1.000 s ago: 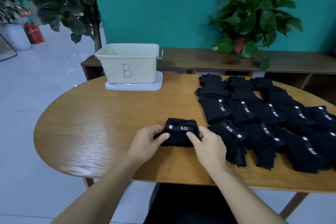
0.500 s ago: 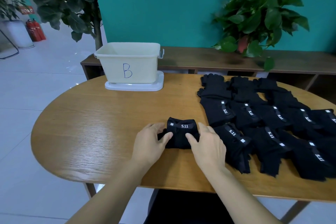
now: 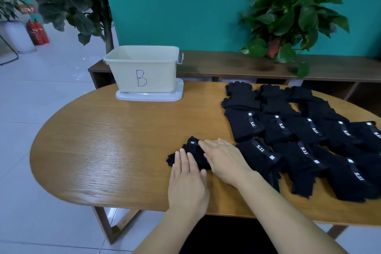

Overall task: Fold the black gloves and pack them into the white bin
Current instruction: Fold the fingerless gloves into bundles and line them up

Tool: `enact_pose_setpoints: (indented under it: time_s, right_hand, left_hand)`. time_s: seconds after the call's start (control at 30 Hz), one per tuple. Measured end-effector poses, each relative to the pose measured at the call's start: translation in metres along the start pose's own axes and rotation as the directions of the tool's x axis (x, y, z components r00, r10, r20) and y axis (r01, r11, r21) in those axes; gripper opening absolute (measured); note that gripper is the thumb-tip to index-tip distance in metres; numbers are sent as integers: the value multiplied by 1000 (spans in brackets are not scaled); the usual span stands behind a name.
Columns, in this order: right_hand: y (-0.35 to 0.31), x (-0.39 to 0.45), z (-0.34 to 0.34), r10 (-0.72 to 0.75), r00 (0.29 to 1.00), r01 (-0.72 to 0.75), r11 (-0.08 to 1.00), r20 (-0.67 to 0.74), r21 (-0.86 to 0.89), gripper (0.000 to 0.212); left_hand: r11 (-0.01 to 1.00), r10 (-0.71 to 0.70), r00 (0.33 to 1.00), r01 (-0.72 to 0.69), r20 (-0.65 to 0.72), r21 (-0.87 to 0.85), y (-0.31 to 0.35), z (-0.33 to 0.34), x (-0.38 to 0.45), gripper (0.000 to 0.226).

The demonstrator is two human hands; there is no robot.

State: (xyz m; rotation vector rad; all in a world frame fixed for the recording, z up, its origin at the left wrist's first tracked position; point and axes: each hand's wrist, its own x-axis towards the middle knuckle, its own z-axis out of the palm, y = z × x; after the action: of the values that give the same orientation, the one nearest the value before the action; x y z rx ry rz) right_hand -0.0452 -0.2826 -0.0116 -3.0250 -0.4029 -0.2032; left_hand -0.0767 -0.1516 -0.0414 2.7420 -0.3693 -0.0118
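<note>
while both hands lie flat near the table's (image 3: 99, 150) front edge, the head view shows a folded black glove (image 3: 192, 150) pinned beneath them, a little right of the middle of the wooden top. the left hand (image 3: 186, 181) has its fingers straight and close together, their tips pressing the glove's nearer left part. the right hand (image 3: 224, 161) is laid over the glove's right side, fingers extended and slightly spread, pointing toward the far left. a small white tag shows at the glove's far end between the two hands. the white bin (image 3: 144, 68), marked with a blue letter b, stands on its white lid (image 3: 149, 96) at the table's far edge, left of centre and well apart from the hands; no gloves are visible in the part of its inside that shows. the remaining black gloves (image 3: 299, 136) lie in overlapping rows across the table's right half, the nearest one just beside the right hand. a leafy potted plant (image 3: 292, 14) sits on the low wooden shelf (image 3: 226, 64) behind the table.
</note>
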Motion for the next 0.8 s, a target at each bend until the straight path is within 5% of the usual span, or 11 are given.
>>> enact_pose_setpoints:
  time_s: [0.17, 0.23, 0.53, 0.8]
  right_hand:
    - [-18, -23, 21, 164, 973, -184, 976, -165, -118, 48]
    - [-27, -34, 28, 203, 950, -236, 964, -239, -119, 38]
    - [-37, -63, 24, 435, 892, -447, 890, -125, -93, 55]
    - [-21, -76, 17, 410, 900, -429, 894, -148, -133, 55]
  left_hand:
    - [996, 68, 997, -66, 42, -53, -18, -1, 13, 60]
    - [986, 148, 987, -144, 60, -79, -24, -4, 19, 60]
    - [921, 390, 909, -385, 149, -62, -22, -1, 32, 63]
    - [888, 455, 871, -460, 185, -15, -5, 5, 35, 63]
